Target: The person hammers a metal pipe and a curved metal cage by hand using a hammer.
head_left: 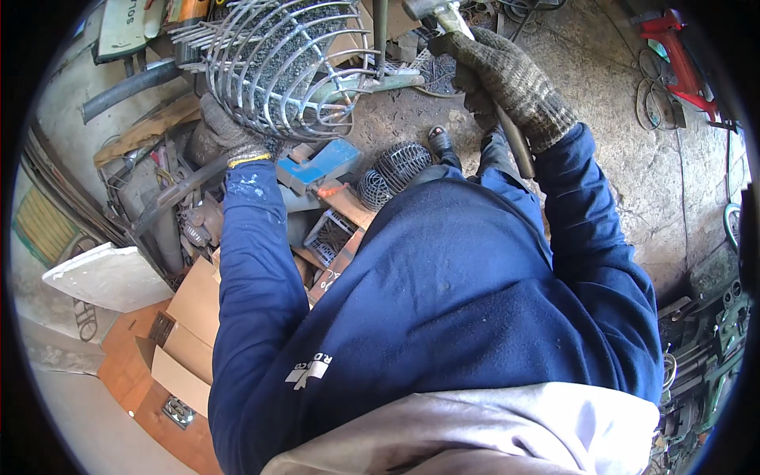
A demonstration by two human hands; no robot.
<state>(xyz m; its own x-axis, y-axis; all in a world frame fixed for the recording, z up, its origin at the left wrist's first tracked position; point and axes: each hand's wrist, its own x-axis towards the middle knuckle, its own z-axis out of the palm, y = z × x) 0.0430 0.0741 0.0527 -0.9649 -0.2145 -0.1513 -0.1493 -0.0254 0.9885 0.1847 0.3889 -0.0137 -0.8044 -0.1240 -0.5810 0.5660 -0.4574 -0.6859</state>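
A round basket of bent metal rods (pixel 273 75) is at the top left, its curved ribs joined by crosswise rods. My left hand (pixel 226 131), in a dirty knit glove, is closed at the basket's lower left side; some of its fingers are hidden. To the right of the basket, my gloved right hand (pixel 514 83) is wrapped round the handle of a hammer (pixel 518 146). The hammer's metal head is raised near the top edge, apart from the basket. An upright metal bar and a greenish pipe (pixel 396 81) stand beside the basket.
Two smaller wire baskets (pixel 400 162) lie on the floor by my feet. A blue box (pixel 321 162), a plastic crate (pixel 328 237) and a cardboard box (pixel 186 324) are on the left. A red tool stand (pixel 681 63) and cables are at the right; machinery (pixel 712 340) stands lower right.
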